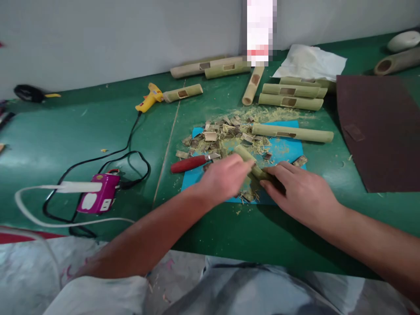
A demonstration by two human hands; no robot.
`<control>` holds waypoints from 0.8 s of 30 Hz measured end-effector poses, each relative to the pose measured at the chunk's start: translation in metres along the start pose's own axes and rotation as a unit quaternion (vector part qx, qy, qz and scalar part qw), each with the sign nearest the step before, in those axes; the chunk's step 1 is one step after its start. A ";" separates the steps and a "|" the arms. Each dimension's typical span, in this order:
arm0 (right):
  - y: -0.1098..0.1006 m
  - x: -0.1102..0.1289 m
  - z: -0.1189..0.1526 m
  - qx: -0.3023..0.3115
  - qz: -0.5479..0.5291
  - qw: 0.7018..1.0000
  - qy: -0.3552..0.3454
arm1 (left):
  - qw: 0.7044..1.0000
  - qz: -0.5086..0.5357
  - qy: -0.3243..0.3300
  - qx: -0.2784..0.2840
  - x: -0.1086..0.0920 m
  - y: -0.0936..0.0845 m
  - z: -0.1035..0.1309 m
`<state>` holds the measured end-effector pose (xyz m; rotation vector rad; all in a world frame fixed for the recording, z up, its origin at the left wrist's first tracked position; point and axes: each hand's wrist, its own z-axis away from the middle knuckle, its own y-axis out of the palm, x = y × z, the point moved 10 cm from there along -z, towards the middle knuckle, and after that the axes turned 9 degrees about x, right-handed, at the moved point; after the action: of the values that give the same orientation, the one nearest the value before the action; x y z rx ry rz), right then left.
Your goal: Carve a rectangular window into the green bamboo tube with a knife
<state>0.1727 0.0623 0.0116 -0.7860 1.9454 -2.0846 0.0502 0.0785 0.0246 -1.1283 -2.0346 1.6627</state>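
A short bamboo tube (243, 152) lies slanted over the blue sheet (288, 153), its near end covered by my right hand (302, 192). The fingers and thumb of that hand are wrapped round the tube. My left hand (228, 175) is closed against the tube's middle; whatever is pinched in its fingertips is hidden. Left of it rests a red-handled knife (190, 163), blade pointing right. Bamboo chips (211, 135) and shavings are heaped behind the hands. A longer bamboo tube (298, 132) with a cut opening lies on the sheet's far edge.
Several notched bamboo tubes (288, 101) lie at the back, some under white paper (311, 61). On the left are a yellow glue gun (150, 98) touching a bamboo tube (183, 93), and a purple power adapter (98, 192) with cords. A dark brown sheet (383, 135) lies right.
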 end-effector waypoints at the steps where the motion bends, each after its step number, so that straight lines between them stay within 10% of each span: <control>1: 0.000 0.000 0.000 0.002 0.000 1.000 -0.001 | 1.000 0.000 0.012 0.012 -0.002 0.002 -0.001; 6: 0.001 -0.002 0.000 0.002 -0.005 1.000 0.005 | 0.998 -0.016 -0.031 -0.045 0.011 -0.010 0.000; 24: 0.005 -0.003 -0.001 0.019 -0.013 1.000 0.008 | 0.999 0.029 -0.002 0.019 -0.004 0.002 -0.003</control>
<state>0.1737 0.0635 0.0065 -0.7941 1.9084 -2.1421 0.0557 0.0774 0.0248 -1.1836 -1.9817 1.7242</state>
